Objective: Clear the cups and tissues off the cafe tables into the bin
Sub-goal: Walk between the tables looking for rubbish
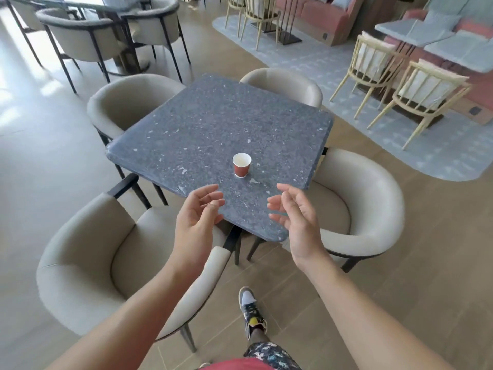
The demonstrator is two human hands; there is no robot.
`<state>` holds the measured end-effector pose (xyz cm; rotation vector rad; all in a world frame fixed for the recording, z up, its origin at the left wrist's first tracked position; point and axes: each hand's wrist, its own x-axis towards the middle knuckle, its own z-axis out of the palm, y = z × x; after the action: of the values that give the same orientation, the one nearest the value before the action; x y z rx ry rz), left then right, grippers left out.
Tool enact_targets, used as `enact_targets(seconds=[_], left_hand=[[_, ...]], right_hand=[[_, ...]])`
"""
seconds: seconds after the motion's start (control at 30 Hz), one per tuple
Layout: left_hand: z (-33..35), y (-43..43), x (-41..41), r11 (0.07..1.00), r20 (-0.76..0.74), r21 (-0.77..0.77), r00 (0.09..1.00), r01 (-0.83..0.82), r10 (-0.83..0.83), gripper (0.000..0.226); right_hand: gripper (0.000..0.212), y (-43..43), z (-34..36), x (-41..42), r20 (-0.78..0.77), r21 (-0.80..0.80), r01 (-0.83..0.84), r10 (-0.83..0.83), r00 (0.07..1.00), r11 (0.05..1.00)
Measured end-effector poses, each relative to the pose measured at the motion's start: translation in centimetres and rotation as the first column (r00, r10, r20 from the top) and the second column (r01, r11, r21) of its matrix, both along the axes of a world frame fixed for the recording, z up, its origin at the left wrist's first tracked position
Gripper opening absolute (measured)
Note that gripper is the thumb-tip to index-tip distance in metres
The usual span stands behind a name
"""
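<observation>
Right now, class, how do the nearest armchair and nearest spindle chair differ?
The armchair is padded with a solid curved back; the spindle chair has an open back of thin rods. The armchair's legs are dark, the spindle chair's pale. The armchair stands on bare floor, the spindle chair on the rug. Both are unoccupied.

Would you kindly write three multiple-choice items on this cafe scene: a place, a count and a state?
1. Where does the paper cup stand? A. on the speckled table; B. on a chair seat; C. on the floor.
2. How many beige armchairs surround that table? A. two; B. four; C. six.
3. What are the left hand and right hand doing? A. holding nothing, fingers relaxed; B. both gripping the cup; C. pressing a tissue.
Answers: 1 A, it stands upright on the tabletop; 2 B, one sits at each side; 3 A, both hover empty near the table's corner.
</observation>
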<state>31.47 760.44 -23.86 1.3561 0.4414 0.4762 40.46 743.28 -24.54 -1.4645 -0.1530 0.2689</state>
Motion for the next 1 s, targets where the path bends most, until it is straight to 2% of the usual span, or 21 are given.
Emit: enact_targets(seconds=[0.27, 0.5, 0.6, 0.7, 0.8, 0.87, 0.93, 1.0], left_hand=[[-2.2, 2.8, 12.5, 0.994, -0.075, -0.013, 0.991, -0.113, 0.112, 0.029], [-4.7, 3.8, 19.3, 0.978, -0.147, -0.039, 0.969, -0.207, 0.199, 0.029], [-5.3, 4.4, 20.8, 0.968, -0.174, -0.032, 0.955, -0.247, 0.238, 0.027], [-5.5, 5.1, 21.1, 0.959, -0.197, -0.027, 0.942, -0.283, 0.272, 0.027], [-5.7, 5.7, 20.6, 0.947, -0.218, -0.016, 0.926, -0.32, 0.309, 0.028], [-5.9, 6.0, 20.2, 0.937, -0.237, -0.004, 0.911, -0.349, 0.338, 0.028], [-6.0, 6.4, 19.8, 0.925, -0.249, 0.01, 0.895, -0.379, 0.37, 0.028], [-6.2, 6.8, 19.2, 0.913, -0.262, 0.016, 0.879, -0.409, 0.398, 0.028]], right_hand=[[0.04, 3.9, -2.9, 13.5, -0.011, -0.086, -0.124, 0.123, 0.992, 0.989], [0.042, 7.4, -8.4, 24.1, 0.005, -0.382, -0.23, 0.251, 0.968, 0.895], [0.049, 10.7, -11.4, 28.0, 0.077, -0.6, -0.262, 0.38, 0.922, 0.756], [0.062, 14.5, -14.7, 30.9, 0.138, -0.786, -0.248, 0.552, 0.823, 0.566], [0.075, 17.5, -17.3, 32.7, 0.015, -0.935, -0.237, 0.698, 0.716, 0.263], [0.077, 18.6, -18.7, 33.2, -0.087, -0.969, -0.227, 0.727, 0.681, 0.097], [0.072, 19.3, -20.0, 33.3, -0.117, -0.977, -0.208, 0.732, 0.671, 0.035], [0.064, 19.5, -21.0, 33.1, -0.077, -0.984, -0.171, 0.743, 0.665, 0.051]])
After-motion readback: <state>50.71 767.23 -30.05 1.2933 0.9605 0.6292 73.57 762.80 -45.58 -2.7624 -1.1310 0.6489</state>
